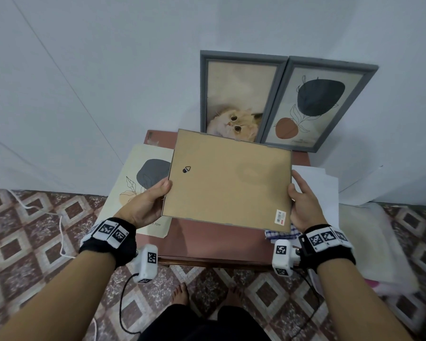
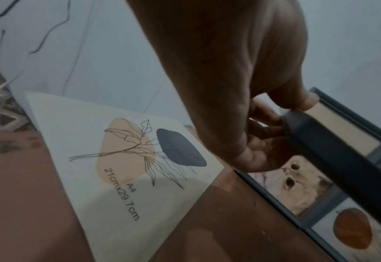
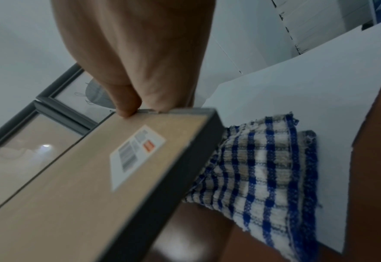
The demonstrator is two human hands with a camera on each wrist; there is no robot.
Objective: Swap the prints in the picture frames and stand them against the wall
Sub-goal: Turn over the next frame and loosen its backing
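Observation:
I hold a grey picture frame (image 1: 228, 179) back-side up above the small red-brown table (image 1: 214, 239); its brown backing board carries a hanger tab and a barcode sticker (image 3: 137, 156). My left hand (image 1: 153, 200) grips the frame's left edge, thumb on the backing, fingers underneath (image 2: 265, 127). My right hand (image 1: 303, 200) grips the right edge, thumb tip (image 3: 126, 108) on the backing. A loose leaf print (image 1: 138, 185) marked A4 lies on the table at the left (image 2: 126, 159). Two grey frames lean against the wall: one with a cat print (image 1: 236, 94), one with a leaf print (image 1: 315, 104).
White sheets of paper (image 1: 322, 183) and a folded blue-checked cloth (image 3: 265, 170) lie on the table's right side. A white cushion-like object (image 1: 369, 242) sits right of the table. A white cable (image 1: 57, 217) runs over the patterned tile floor. My bare feet (image 1: 180, 294) stand before the table.

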